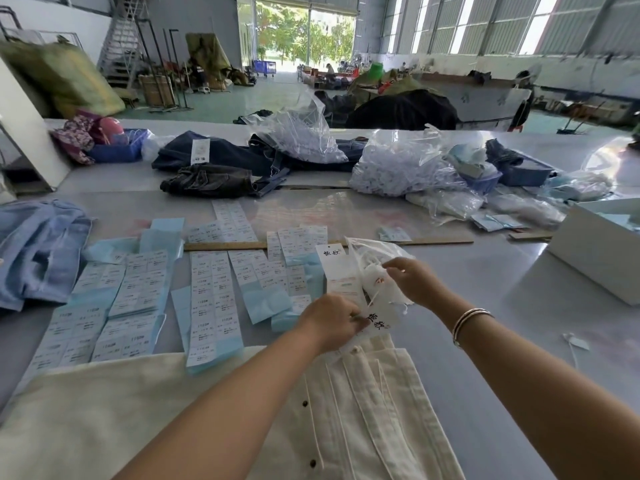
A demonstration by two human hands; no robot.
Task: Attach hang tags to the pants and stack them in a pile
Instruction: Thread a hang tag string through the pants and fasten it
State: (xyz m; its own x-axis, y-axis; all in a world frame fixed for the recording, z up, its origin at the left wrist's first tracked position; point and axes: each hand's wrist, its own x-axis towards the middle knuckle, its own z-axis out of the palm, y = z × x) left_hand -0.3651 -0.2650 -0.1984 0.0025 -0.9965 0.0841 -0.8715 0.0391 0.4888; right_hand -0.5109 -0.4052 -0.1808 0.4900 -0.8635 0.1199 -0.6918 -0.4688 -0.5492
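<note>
Cream pants [363, 393] spread flat at near edge of table [485, 282], waistband away from viewer. Left hand [332, 322] pinching white hang tag [379, 320] just above waistband button; right hand [414, 280] pinching a string loop inside clear plastic bag [372, 268]. Step in hand, judged: drawing out a fastener for the tag. Next: threading tag's hole and a belt loop, needing a steady pinch.

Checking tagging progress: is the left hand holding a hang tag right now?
Yes, the left hand pinches a white hang tag just above the cream pants.
</note>
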